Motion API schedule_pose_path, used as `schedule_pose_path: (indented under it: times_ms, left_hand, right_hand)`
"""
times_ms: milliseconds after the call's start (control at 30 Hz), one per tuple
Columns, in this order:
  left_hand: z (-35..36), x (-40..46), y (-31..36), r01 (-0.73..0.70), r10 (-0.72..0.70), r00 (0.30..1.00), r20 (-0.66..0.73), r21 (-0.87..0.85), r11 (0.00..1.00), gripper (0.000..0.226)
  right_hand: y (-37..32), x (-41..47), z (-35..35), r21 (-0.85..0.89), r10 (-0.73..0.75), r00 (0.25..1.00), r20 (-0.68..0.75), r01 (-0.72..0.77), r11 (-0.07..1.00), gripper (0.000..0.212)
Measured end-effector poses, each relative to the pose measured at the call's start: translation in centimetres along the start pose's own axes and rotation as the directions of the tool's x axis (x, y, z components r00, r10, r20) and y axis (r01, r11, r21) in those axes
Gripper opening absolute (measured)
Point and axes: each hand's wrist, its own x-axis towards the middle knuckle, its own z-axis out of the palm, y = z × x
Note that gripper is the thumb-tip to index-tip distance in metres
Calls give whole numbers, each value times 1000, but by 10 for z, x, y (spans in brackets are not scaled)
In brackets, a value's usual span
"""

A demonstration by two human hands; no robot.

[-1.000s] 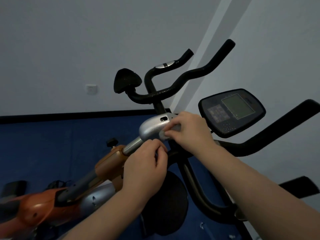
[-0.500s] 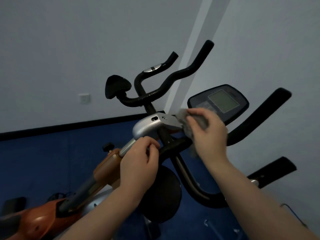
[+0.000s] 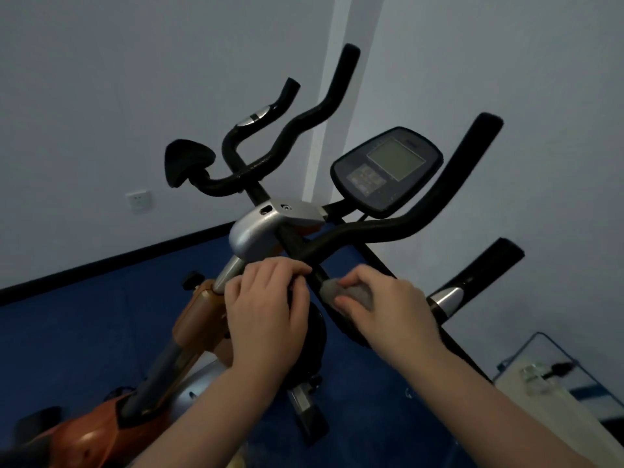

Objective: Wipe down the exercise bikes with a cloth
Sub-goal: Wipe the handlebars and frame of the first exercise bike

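Looking down past our own forearms, we see our right hand (image 3: 388, 309) closed around a grey cloth (image 3: 351, 292), pressing it against a black handlebar tube (image 3: 341, 319) of the exercise bike (image 3: 256, 231). A rounded end of the cloth pokes out past our fingertips and touches the tube just below the point where the black bars cross. Our left hand (image 3: 266, 315) is curled shut just beside it, fingers wrapped over the bike's stem at the spot where the silver post (image 3: 229, 271) runs down into the orange frame (image 3: 199, 319). The two hands are near each other but apart, with a black bar between them.

Above our hands sits the silver bracket (image 3: 263, 228) that clamps the bars. Up and to the right of it, the dark console (image 3: 385, 170) with its pale screen tilts toward us. One long black bar (image 3: 439, 194) sweeps up to the right beneath the console, and two more curved grips (image 3: 304, 119) rise behind the bracket against the pale wall (image 3: 135, 79). A white socket (image 3: 138, 201) is set low on that wall, above the black skirting. The floor (image 3: 84, 319) under the bike is deep blue. A second black grip with a silver band (image 3: 445, 298) shows to the right of our right hand, and a pale box (image 3: 553, 390) sits at the lower right edge.
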Motion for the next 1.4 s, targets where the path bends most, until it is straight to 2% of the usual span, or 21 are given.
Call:
schedule_pose_path:
  times_ms: [100, 200, 300, 400, 467, 533, 600, 633, 667, 733, 800, 933, 1067, 1167, 1200, 1267, 1333, 1400]
  left_hand:
    - [2, 3, 14, -43, 44, 996, 76, -25, 999, 14]
    - [6, 7, 22, -24, 24, 992, 128, -2, 1000, 13]
    - [5, 4, 22, 4, -1, 991, 136, -22, 1000, 15]
    - [2, 1, 22, 21, -12, 990, 142, -60, 998, 18]
    - [2, 0, 23, 28, -15, 987, 161, -77, 997, 18]
    - [1, -3, 24, 41, -22, 984, 175, -107, 993, 19]
    - [-1, -6, 25, 34, -12, 985, 173, -126, 991, 20]
    - [-2, -7, 25, 25, -4, 986, 165, -125, 992, 20]
    - [-2, -7, 26, 19, 0, 988, 157, -122, 992, 21]
    - [-1, -9, 26, 26, -9, 991, 137, -126, 992, 21]
    - [-1, -12, 26, 23, -6, 992, 122, -141, 990, 22]
    - [-2, -29, 23, 22, -2, 990, 142, -144, 989, 24]
    - [-3, -61, 21, 45, -13, 985, 175, -183, 982, 45]
    - [-10, -88, 8, 69, -8, 971, 238, -248, 966, 48]
    - [-13, -96, 2, 66, 0, 967, 255, -247, 967, 50]
    - [-21, -112, -11, 73, 0, 960, 280, -251, 965, 49]
    - [-32, -128, -25, 107, -28, 955, 297, -255, 961, 49]
    - [-46, -146, -39, 142, -70, 948, 311, -217, 966, 46]
  right_hand:
    - [6, -3, -8, -41, -57, 998, 31, 58, 997, 18]
    - [7, 1, 10, -85, -86, 993, -78, 79, 993, 19]
    - [21, -27, 15, -52, -285, 955, -76, 282, 958, 23]
    - [51, -39, -1, -181, -503, 860, -87, 483, 857, 30]
    - [73, -32, -22, -217, -532, 821, -209, 491, 843, 31]
    - [101, -22, -50, -336, -551, 765, -334, 450, 828, 25]
    - [123, -17, -71, -501, -626, 689, -366, 421, 756, 21]
    - [127, -17, -70, -502, -625, 674, -393, 412, 760, 20]
    - [124, -19, -61, -442, -574, 678, -459, 386, 810, 18]
    - [104, -31, -29, -211, -363, 692, -624, 298, 931, 15]
    - [83, -51, 4, -86, -248, 711, -658, 256, 963, 18]
    - [61, -72, 30, -177, -319, 782, -535, 265, 948, 21]
    - [31, -77, 38, -112, -275, 816, -509, 254, 961, 22]
    - [23, -99, 60, -69, -286, 875, -391, 282, 957, 27]
    - [26, -110, 69, 19, -233, 916, -327, 253, 967, 29]
    - [34, -132, 87, 222, -58, 980, -189, 101, 970, 30]
    - [39, -153, 102, 337, 84, 992, -96, -47, 940, 29]
    - [32, -169, 111, 374, 121, 992, -32, -100, 922, 25]
